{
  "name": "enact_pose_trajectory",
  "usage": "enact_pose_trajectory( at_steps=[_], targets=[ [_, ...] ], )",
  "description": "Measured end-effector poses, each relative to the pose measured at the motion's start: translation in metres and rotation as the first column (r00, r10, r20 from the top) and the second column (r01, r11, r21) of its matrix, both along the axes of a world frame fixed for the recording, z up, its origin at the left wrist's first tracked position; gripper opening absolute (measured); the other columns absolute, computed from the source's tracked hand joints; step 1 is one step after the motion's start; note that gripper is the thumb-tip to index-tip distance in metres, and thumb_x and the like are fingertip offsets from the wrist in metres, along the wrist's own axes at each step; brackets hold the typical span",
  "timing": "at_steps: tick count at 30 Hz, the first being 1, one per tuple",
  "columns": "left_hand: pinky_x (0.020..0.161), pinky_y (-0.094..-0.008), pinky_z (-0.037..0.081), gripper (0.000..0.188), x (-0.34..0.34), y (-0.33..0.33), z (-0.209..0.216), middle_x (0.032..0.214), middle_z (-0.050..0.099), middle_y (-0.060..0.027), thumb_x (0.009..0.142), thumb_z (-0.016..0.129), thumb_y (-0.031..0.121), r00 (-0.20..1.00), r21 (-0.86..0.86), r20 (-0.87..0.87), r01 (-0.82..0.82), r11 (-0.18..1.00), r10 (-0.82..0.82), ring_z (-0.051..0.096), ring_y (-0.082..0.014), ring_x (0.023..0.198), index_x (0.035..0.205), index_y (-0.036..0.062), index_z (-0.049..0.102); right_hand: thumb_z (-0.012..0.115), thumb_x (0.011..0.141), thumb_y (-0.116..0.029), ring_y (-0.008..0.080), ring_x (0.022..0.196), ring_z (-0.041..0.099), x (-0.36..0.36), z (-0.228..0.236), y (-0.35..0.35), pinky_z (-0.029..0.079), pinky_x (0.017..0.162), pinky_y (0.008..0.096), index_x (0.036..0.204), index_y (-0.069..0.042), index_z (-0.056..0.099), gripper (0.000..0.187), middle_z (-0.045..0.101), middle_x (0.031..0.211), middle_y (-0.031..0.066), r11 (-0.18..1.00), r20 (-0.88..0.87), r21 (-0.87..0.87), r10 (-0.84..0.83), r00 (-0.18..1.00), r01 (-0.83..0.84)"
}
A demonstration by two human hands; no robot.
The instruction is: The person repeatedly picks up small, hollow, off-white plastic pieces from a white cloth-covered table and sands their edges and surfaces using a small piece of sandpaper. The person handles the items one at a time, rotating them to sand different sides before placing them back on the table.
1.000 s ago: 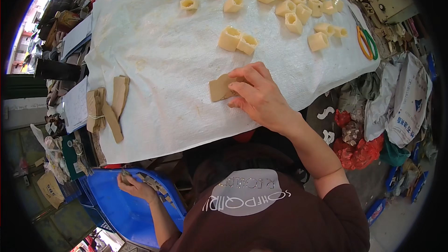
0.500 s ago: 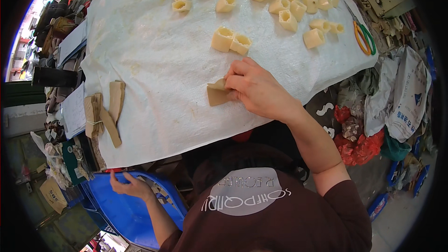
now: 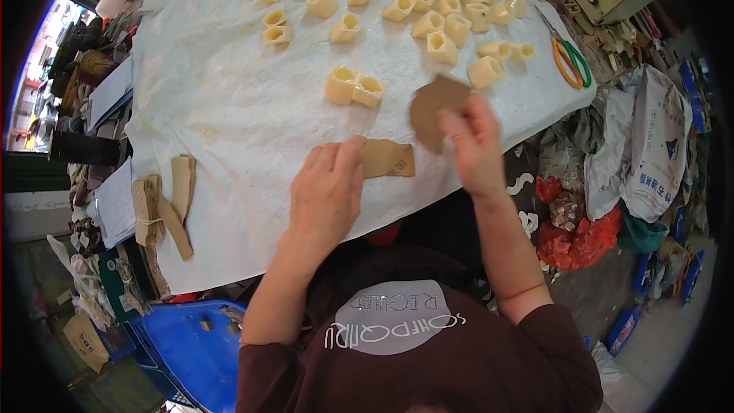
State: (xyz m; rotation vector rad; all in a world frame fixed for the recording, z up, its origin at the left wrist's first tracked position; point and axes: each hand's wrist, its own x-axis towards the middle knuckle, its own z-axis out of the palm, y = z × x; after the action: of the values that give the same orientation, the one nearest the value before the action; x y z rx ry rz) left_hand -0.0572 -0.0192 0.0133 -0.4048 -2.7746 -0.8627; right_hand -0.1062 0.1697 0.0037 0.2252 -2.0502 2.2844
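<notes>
My left hand (image 3: pixel 329 187) rests on the white cloth, its fingertips closed on the left end of a flat tan paper strip (image 3: pixel 388 159). Faint print on that strip suggests the back of sandpaper, though I cannot be sure. Raised to the right, my right hand (image 3: pixel 475 145) pinches a darker brown paper piece (image 3: pixel 437 113) with an uneven outline, smeared by motion. Beyond the strip stand two pale yellow hollow blocks (image 3: pixel 352 87), touching side by side. Several similar hollow blocks (image 3: pixel 441 47) lie farther back on the cloth.
Bundled tan strips (image 3: pixel 151 210) lie at the cloth's left edge. Scissors with orange and green handles (image 3: pixel 570 61) lie on the right. A blue plastic chair (image 3: pixel 202 352) stands at lower left; white sacks (image 3: pixel 650 145) and red bags (image 3: pixel 585 237) crowd the right side.
My left hand has come up from beside the blue chair onto the tan strip. My right hand has moved right and now carries a brown piece, apart from the strip. The view has shifted slightly.
</notes>
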Motion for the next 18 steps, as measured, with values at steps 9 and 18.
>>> enact_pose_trajectory(
  at_steps=[9,18],
  targets=[
    [0.078,-0.0336,0.044,0.046,-0.073,0.001,0.007,0.11,0.052,-0.0101,0.065,0.06,-0.007,0.936,-0.246,-0.282,0.141,0.959,-0.21,0.053,-0.0249,0.094,0.108,0.0113,0.058,0.059,0.083,-0.004,0.0107,0.078,0.058,0.008,0.016,0.023,0.049,0.069,0.0248,0.095,-0.001,0.048,0.016,0.06,0.089,0.0076,0.955,-0.052,-0.274,-0.131,0.99,0.112],
    [0.08,-0.0352,0.043,0.039,-0.095,-0.002,-0.015,0.099,0.06,-0.0088,0.066,0.059,-0.003,0.909,-0.229,-0.359,0.136,0.964,-0.213,0.055,-0.025,0.09,0.104,0.0067,0.054,0.06,0.083,-0.006,0.0105,0.076,0.059,0.015,0.007,0.025,0.049,0.067,0.0243,0.095,0.0,0.048,0.018,0.061,0.088,0.0085,0.96,0.035,-0.212,-0.179,0.983,0.183]
  ],
)
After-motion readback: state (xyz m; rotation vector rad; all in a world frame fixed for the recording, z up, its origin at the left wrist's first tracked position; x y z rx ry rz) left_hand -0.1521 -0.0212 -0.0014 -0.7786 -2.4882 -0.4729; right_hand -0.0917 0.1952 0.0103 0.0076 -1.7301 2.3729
